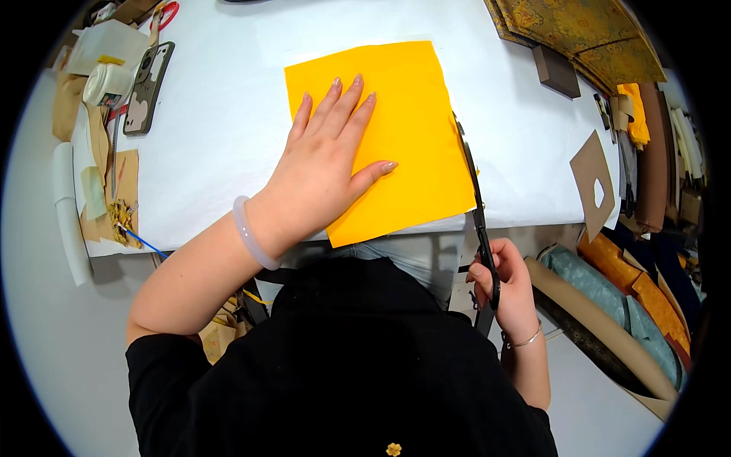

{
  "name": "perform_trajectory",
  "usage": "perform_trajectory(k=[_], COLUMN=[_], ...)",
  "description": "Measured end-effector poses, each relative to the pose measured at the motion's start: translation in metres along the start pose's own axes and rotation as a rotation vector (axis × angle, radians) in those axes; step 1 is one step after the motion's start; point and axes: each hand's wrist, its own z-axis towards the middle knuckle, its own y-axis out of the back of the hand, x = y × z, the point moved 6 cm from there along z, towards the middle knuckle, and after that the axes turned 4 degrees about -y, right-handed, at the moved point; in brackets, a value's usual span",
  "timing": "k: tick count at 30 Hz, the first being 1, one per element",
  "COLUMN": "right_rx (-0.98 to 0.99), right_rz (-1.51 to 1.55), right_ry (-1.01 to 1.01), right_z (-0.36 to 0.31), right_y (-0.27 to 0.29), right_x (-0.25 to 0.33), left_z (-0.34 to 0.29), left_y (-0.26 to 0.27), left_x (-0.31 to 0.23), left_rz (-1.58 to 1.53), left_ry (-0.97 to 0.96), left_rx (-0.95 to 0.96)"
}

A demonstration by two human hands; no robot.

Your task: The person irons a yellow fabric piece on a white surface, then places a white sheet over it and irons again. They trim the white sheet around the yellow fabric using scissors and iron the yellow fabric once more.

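A yellow sheet (411, 145) lies flat on the white-covered table (221, 91), one corner reaching past the near edge. My left hand (327, 152) rests on it, palm down with the fingers spread, and a pale bangle (251, 232) circles that wrist. Off the table's near edge, my right hand (506, 282) is closed round the handles of black scissors (481, 228). Their long blades run away from me along the sheet's right edge, touching or nearly touching it. Whether the blades are parted I cannot tell.
At the left lie a phone (148, 87), a white jar (108, 84) and a paper roll (68, 213). Far right are patterned gold boards (586, 38), a dark block (556, 71) and a brown template with a hole (594, 183). Rolled materials (609, 327) lean below, right of my right arm.
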Motion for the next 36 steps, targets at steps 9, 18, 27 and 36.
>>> perform_trajectory(k=[9,18,27,36], right_rx=[-0.013,-0.015,-0.018,-0.014], right_rz=[-0.009,-0.041,-0.072,-0.060], right_ry=[0.038,0.011,0.047,0.028], right_z=[0.004,0.008,0.019,0.021], right_y=[-0.006,-0.006,-0.013,-0.015], right_x=[0.009,0.010,0.027,0.029], left_z=[-0.001,-0.002,-0.004,-0.005], left_y=[0.000,0.000,0.002,0.001], left_x=[0.000,0.003,0.003,0.006], left_rz=[-0.010,-0.051,-0.069,-0.097], left_ry=[-0.010,-0.006,-0.021,-0.021], left_rx=[0.000,-0.003,-0.010,0.006])
